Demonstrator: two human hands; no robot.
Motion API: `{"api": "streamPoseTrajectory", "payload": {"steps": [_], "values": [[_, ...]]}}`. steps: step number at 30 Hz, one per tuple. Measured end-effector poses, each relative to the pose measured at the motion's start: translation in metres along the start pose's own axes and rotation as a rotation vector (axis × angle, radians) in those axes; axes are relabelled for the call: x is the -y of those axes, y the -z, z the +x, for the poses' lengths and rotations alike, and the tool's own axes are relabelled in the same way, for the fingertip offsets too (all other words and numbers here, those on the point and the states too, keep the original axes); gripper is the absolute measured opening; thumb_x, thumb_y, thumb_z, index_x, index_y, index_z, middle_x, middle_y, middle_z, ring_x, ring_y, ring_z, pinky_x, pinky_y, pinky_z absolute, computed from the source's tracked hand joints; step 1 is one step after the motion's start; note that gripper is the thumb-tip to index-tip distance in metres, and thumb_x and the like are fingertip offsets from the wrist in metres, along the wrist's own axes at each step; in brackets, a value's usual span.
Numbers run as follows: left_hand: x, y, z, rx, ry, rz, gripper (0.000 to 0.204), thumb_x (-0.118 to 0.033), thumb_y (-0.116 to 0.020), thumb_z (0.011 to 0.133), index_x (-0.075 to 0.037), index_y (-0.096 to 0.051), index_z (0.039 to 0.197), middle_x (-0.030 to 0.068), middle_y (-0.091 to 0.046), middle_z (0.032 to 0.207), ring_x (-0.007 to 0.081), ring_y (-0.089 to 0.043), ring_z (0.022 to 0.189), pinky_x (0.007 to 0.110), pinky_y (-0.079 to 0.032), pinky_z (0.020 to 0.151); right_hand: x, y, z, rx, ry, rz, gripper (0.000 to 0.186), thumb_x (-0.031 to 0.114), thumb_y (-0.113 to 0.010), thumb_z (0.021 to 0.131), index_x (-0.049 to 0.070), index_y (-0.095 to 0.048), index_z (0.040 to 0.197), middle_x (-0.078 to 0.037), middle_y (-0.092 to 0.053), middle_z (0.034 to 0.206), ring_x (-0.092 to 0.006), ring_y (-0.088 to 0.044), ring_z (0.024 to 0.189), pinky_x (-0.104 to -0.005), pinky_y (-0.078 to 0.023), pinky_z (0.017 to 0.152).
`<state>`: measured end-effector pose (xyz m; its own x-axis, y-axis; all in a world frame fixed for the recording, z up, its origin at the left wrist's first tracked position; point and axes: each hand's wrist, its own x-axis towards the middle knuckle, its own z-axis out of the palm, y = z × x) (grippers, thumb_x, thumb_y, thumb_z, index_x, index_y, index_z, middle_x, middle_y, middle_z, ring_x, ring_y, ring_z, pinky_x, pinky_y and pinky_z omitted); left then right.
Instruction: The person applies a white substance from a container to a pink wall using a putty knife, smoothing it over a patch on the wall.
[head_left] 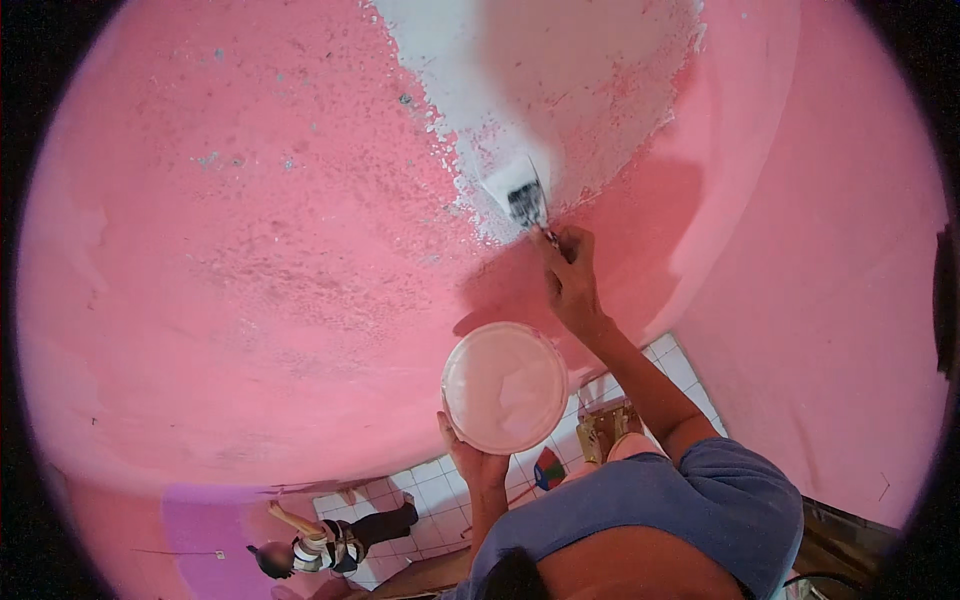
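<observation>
My right hand (572,275) is raised to the wall, with its fingers closed round the handle of a putty knife (524,198). The wide blade, dark in its middle and smeared white, lies against the wall at the lower tip of a whitish coated patch (440,50). Lower down, my left hand (470,455) supports a round pale tub (505,388) from its near side. Pale, uneven material shows inside the tub; most of the left fingers are hidden beneath it.
The pink wall (250,330) is rough and pitted to the left. White floor tiles (435,490) lie below, with a wooden stool-like object (603,430) and a multicoloured item (548,468) near my body. Another person (330,540) stands at the lower left, one arm toward the wall.
</observation>
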<state>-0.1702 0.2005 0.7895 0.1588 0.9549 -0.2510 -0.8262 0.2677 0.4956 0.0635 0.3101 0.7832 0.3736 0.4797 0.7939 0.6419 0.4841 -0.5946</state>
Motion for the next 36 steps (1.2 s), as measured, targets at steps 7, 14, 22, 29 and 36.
{"api": "streamPoseTrajectory", "payload": {"steps": [7,14,22,29,36], "values": [[-0.009,-0.001,-0.004,-0.039,-0.054,-0.023,0.048,-0.042,-0.034,0.098,-0.017,-0.04,0.138,0.0086,-0.041,0.141,0.0292,-0.039,0.128,0.053,-0.032,0.105,0.019,0.076,0.054,0.341,-0.609,0.111,0.04,-0.002,-0.064,0.082,0.009,-0.061,0.12,-0.003,-0.04,0.103,-0.0114,-0.044,0.08,-0.0235,-0.041,0.063],[-0.005,-0.004,-0.004,-0.024,-0.033,-0.066,0.049,-0.043,-0.033,0.099,-0.016,-0.038,0.139,0.0097,-0.041,0.141,0.0287,-0.041,0.127,0.051,-0.035,0.104,0.011,0.146,0.16,0.497,0.694,-0.692,0.068,-0.013,-0.057,0.068,0.026,-0.061,0.122,-0.008,-0.05,0.115,-0.0247,-0.052,0.097,-0.0313,-0.048,0.081],[0.012,-0.017,-0.001,-0.007,0.005,-0.037,0.05,-0.045,-0.031,0.099,-0.016,-0.039,0.138,0.0097,-0.042,0.14,0.0287,-0.042,0.126,0.05,-0.036,0.103,0.021,0.155,0.201,0.542,0.772,-0.72,0.073,-0.014,-0.057,0.067,0.029,-0.057,0.126,-0.007,-0.049,0.117,-0.0268,-0.051,0.102,-0.0349,-0.049,0.089],[0.023,-0.03,-0.002,-0.004,0.0,-0.06,0.05,-0.045,-0.032,0.098,-0.017,-0.038,0.139,0.0095,-0.041,0.141,0.0293,-0.041,0.127,0.052,-0.035,0.103,-0.001,0.18,0.203,0.539,0.695,-0.657,0.074,-0.015,-0.058,0.067,0.028,-0.057,0.126,-0.008,-0.048,0.118,-0.0279,-0.05,0.104,-0.0355,-0.048,0.087],[0.029,-0.026,-0.001,0.023,0.0,-0.087,0.05,-0.046,-0.033,0.098,-0.018,-0.038,0.139,0.0092,-0.041,0.141,0.0296,-0.04,0.128,0.053,-0.035,0.103,0.015,0.18,0.198,0.552,0.7,-0.62,0.062,-0.006,-0.055,0.075,0.027,-0.056,0.128,-0.011,-0.055,0.116,-0.0307,-0.054,0.104,-0.0402,-0.044,0.092]]}}
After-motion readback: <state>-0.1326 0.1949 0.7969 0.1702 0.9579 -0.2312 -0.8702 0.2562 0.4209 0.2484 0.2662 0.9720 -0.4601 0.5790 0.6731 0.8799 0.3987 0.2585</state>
